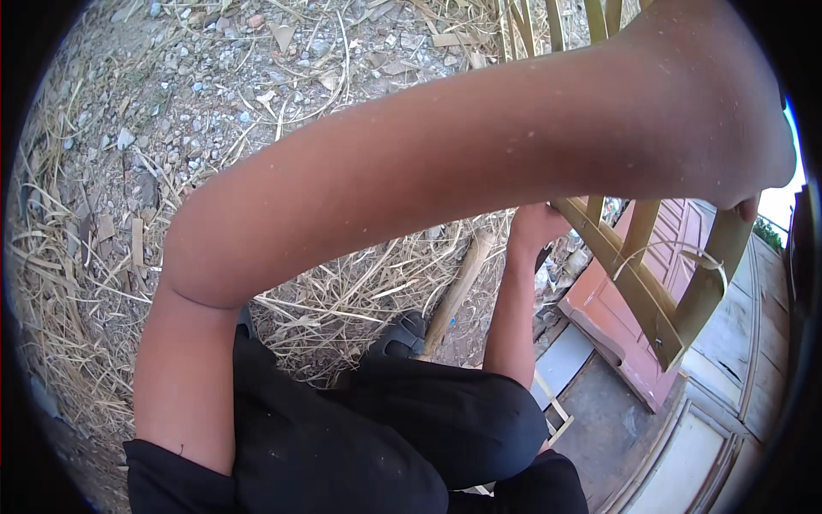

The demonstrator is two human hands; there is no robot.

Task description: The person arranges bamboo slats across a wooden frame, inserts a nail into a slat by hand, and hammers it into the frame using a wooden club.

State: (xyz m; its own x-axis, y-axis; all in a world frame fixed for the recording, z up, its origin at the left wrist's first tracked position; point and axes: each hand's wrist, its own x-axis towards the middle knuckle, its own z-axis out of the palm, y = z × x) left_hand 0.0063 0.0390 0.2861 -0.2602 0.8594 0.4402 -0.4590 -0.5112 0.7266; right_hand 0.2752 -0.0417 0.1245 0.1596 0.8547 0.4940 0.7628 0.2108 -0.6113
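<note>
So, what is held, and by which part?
The left hand grips a slatted yellowish bamboo frame by its rightmost strip; cannot tell for the right hand.

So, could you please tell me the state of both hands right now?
Left hand: closed, holding a strip of the slatted frame.
Right hand: at the frame's edge, partly hidden; whether it grips cannot be told.

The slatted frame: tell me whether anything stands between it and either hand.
Nothing visible separates the left hand from the slatted frame: its fingers are on it. The right hand is close beside the frame, but the left forearm crosses the view there, so I cannot tell whether they touch.
</note>
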